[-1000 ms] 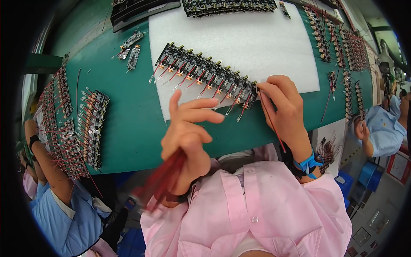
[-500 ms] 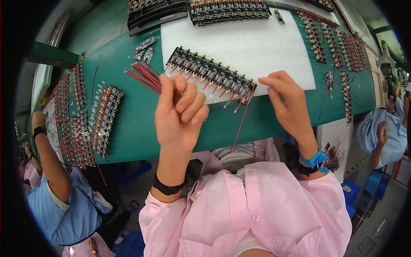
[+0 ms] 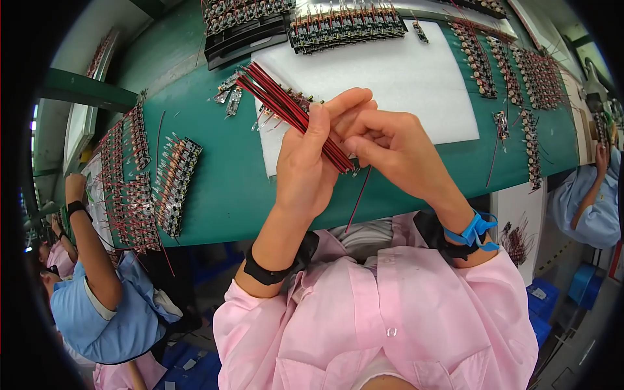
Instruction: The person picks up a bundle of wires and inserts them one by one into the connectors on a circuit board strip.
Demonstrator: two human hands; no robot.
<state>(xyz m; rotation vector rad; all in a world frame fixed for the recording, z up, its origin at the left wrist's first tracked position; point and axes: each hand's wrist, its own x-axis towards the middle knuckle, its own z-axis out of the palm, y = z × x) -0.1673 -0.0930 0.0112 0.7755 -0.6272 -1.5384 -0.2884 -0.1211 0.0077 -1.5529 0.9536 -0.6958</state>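
Note:
My left hand (image 3: 304, 166) is closed round a bundle of thin red and black wires (image 3: 270, 91), the thumb lying across it. The bundle slants from upper left to lower right. My right hand (image 3: 406, 153) touches or nearly touches my left fingers by the bundle's lower end. Its thumb and fingers are pinched together; what they hold is hidden. Behind the hands a row of small circuit boards (image 3: 300, 99) lies on a white foam sheet (image 3: 429, 97), mostly covered. A single dark red wire (image 3: 358, 201) hangs below the right fingers.
More wired boards stand in rows on the green table (image 3: 221, 201), at the left (image 3: 177, 185) and right (image 3: 474, 58). A stacked row (image 3: 351, 26) sits at the back beside a black tray (image 3: 244, 44). Loose boards (image 3: 233, 101) lie near the foam. Co-workers sit at both sides.
My left hand has moved right with the wire bundle, which now lies over the board row. My right hand has come left to meet it, its fingers closing.

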